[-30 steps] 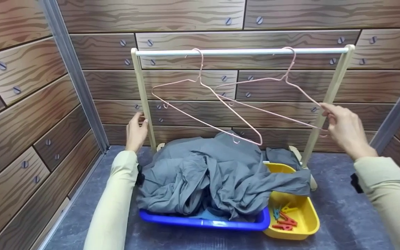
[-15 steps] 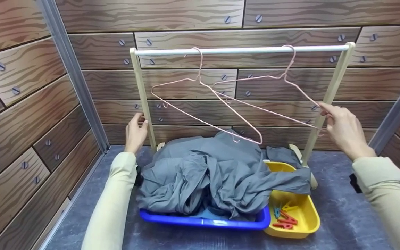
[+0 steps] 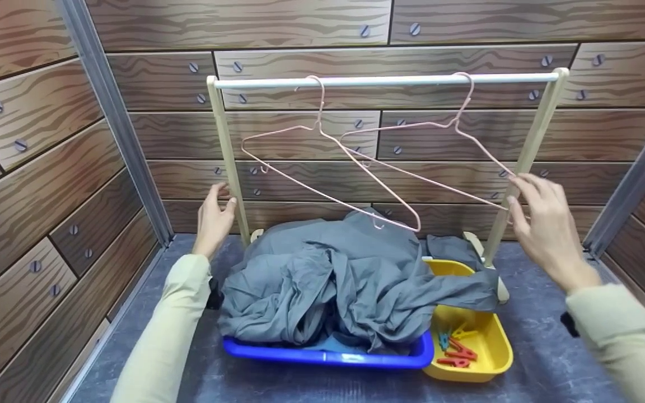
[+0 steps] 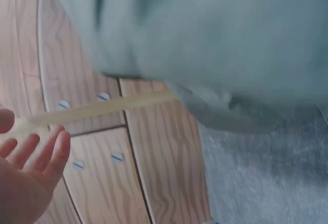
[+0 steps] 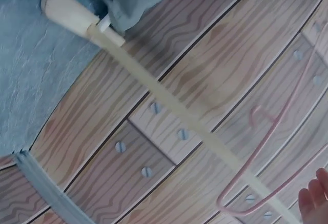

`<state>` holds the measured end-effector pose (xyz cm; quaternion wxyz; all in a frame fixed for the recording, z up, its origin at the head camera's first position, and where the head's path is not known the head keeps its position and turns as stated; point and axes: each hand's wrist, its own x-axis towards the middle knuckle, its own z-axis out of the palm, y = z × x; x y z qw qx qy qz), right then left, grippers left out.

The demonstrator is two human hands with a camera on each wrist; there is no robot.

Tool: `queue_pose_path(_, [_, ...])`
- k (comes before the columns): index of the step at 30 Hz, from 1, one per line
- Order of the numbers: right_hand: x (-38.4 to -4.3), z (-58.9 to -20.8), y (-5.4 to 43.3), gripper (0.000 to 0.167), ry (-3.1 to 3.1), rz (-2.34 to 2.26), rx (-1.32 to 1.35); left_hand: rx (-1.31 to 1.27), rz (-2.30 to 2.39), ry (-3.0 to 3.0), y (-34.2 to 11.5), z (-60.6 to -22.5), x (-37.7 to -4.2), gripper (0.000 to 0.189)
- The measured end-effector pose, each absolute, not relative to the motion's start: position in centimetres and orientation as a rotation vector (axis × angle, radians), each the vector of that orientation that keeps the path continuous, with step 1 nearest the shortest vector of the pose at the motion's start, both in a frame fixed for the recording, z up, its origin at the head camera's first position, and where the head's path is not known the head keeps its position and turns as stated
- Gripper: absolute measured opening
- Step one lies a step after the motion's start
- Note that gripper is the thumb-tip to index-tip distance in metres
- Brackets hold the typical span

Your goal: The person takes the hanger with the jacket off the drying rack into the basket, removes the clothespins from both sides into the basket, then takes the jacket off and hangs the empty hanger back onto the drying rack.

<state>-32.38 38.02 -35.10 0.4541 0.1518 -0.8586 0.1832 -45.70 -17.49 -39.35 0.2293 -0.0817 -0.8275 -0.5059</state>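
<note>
Two pink wire hangers hang from the white bar [image 3: 384, 81] of a small clothes rack in the head view. My right hand [image 3: 549, 229] is at the right end of the right hanger [image 3: 457, 120], fingers extended and thumb spread. In the right wrist view its fingertips [image 5: 313, 196] show near the hanger's rounded end [image 5: 225, 206]. The left hanger [image 3: 318, 124] hangs untouched. Beside the rack's left post [image 3: 226, 148], my left hand [image 3: 213, 224] is raised with fingers loosely bent, holding nothing; whether it touches the post I cannot tell.
Crumpled grey cloth [image 3: 328, 274] heaps over a blue basin [image 3: 328, 358] below the hangers. One end drapes across a yellow tray [image 3: 493, 358] holding several clothespins [image 3: 459, 352]. Wood-patterned walls [image 3: 300, 22] enclose the back and sides.
My right fingers have loosened from the right hanger, where they pinched its end before. That hanger's left end has swung slightly. My left hand shifted a little left and its fingers spread.
</note>
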Motion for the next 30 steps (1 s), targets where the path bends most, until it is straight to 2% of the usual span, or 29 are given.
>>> queue_pose_path(10, [-29.2,-39.6,35.7,0.042,-2.347,0.523,0.542,-0.342,-1.310,-2.282,-18.3,-39.7,-41.6,0.042])
queue_pose_path(20, [-27.5,-43.8,33.2,0.046,-2.540,0.540,0.624,-0.569,-1.132,-2.510,-20.3,-44.6,-36.4,0.038])
queue_pose_path(25, [-27.0,-44.7,31.7,0.052,-2.586,0.574,0.662,-0.595,-1.131,-2.681,-20.8,-46.4,-34.1,0.049])
queue_pose_path(30, [-26.5,-45.4,30.5,0.067,-2.707,0.656,0.637,-0.618,-1.181,-2.783,-20.7,-47.6,-33.0,0.062])
